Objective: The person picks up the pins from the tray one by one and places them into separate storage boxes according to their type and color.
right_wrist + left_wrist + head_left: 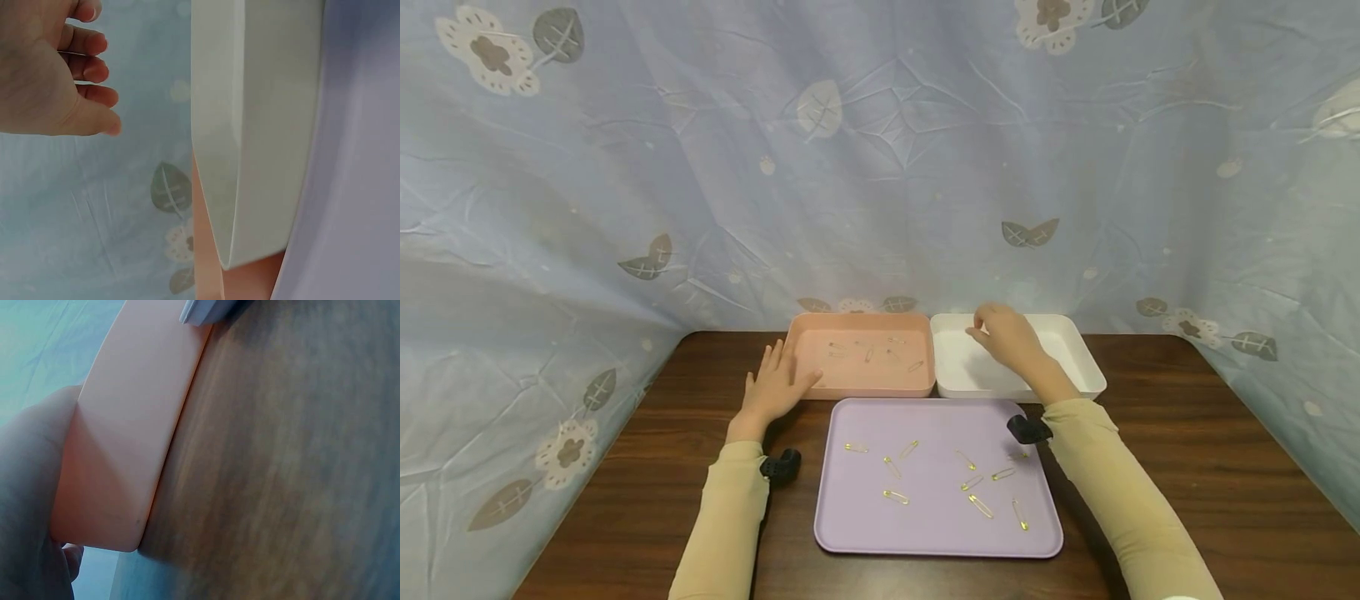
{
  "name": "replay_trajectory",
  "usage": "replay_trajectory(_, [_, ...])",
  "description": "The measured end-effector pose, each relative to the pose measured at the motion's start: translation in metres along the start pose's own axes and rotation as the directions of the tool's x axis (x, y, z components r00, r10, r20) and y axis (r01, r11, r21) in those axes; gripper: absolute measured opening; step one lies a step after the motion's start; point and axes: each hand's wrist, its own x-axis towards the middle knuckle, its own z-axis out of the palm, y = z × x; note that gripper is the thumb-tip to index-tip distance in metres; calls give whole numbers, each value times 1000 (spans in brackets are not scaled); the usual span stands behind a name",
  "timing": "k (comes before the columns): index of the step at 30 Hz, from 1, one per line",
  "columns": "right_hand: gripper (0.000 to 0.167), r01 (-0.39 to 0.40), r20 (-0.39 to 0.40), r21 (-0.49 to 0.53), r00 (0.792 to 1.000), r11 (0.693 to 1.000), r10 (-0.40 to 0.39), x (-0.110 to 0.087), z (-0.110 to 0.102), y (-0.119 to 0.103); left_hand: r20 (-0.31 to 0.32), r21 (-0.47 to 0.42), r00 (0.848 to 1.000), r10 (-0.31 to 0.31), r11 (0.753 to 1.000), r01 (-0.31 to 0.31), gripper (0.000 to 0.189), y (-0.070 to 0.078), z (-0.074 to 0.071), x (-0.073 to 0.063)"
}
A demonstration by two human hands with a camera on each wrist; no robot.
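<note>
Left hand [773,390] touches pink tray [850,380] at its left end, fingers spread; right hand [1006,337] over white tray [1060,346], fingers loosely bent, nothing visible in grip. Both trays' long axes run left-right. Safety pins [981,506] on purple tray [925,533] point mixed ways.

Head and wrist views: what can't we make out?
- Head: clasps of the silver metal safety pins in the pink rectangular tray, too small to tell open from closed.
- Head: part of the white rectangular tray, hidden by the right hand.
- Left wrist: left hand, cut off by the left edge.
- Right wrist: tray floor, hidden by the near wall.
</note>
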Motion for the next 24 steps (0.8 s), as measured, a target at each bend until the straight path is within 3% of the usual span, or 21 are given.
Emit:
replay_trajectory(5, [25, -43, -19, 13, 999, 999, 43, -16, -9, 15, 8, -6, 1000, 1, 1000, -1, 94, 0, -1, 0])
replay_trajectory(13, [28, -29, -116, 36, 993, 999, 33, -44, -18, 42, 6, -36, 1000, -2, 999, 2, 93, 0, -1, 1])
replay_trajectory(24, [34, -42, -184, -19, 982, 999, 38, -80, -18, 70, -1, -21, 1000, 5, 1000, -5, 96, -4, 2, 3])
